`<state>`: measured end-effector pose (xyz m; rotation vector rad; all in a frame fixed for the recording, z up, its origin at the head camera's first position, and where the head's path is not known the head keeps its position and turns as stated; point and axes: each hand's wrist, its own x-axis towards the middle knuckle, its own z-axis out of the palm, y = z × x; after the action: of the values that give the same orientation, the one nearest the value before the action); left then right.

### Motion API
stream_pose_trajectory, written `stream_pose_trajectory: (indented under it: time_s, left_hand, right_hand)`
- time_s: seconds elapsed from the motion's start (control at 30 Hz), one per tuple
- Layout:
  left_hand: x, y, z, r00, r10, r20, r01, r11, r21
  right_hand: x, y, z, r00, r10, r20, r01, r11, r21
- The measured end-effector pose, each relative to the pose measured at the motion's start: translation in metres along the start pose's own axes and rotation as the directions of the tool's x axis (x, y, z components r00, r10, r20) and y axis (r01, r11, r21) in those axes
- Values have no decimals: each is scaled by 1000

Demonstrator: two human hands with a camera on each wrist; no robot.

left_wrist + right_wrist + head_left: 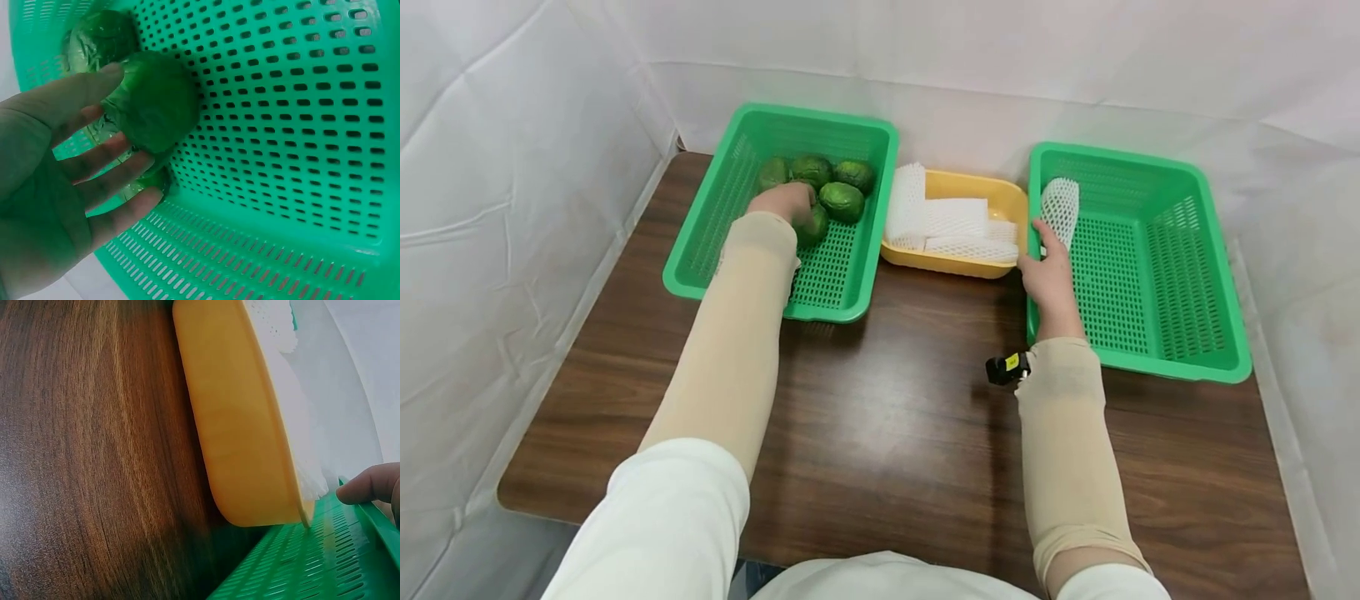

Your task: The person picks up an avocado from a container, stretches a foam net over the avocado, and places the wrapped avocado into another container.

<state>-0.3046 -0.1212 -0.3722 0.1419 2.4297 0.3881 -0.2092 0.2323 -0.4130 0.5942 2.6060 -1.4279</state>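
My left hand [784, 202] is down in the left green basket [857, 287], among several dark green avocados [842, 202]. In the left wrist view its fingers are spread, and an avocado [164, 100] lies just beyond the thumb and fingertips. Whether they touch it, I cannot tell. At the near-left rim of the right green basket [1195, 371] is my right hand [1051, 279], its forefinger reaching along the rim. A white foam net sleeve [1061, 208] stands inside that basket, close to the fingertips. What the sleeve contains is hidden. In the right wrist view only a thumb [362, 485] shows at the rim.
Between the baskets stands a yellow tub [951, 262] with white foam net sleeves [955, 218] in it. All stand on a brown wooden table [880, 400]. White sheeting [955, 75] closes off the back and sides. A small black device [1006, 367] sits at my right wrist.
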Motion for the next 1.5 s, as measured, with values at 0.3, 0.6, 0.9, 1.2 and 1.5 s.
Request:
stream_pose_trajectory:
  time_s: [0.3,0.6,0.9,1.2,1.5]
  left_hand:
    - [2,1,5,1000,0,23,0,1000,3]
    - [13,-2,16,999,7,39,-6,1000,-5]
    - [3,1,4,996,86,28,-86,996,-16]
    - [-19,12,-20,971,206,-121,-218,972,-90]
    - [-46,37,-24,913,308,-267,-334,941,-57]
  right_hand:
    - [-3,0,1,1000,16,-13,-16,1000,-4]
    - [-7,0,2,1000,-20,-11,20,1000,-10]
    - [-4,-1,1,999,-27,-20,26,999,-37]
    - [-1,-6,-1,999,-38,-19,37,999,-34]
    - [2,-6,0,999,-39,-16,39,999,-37]
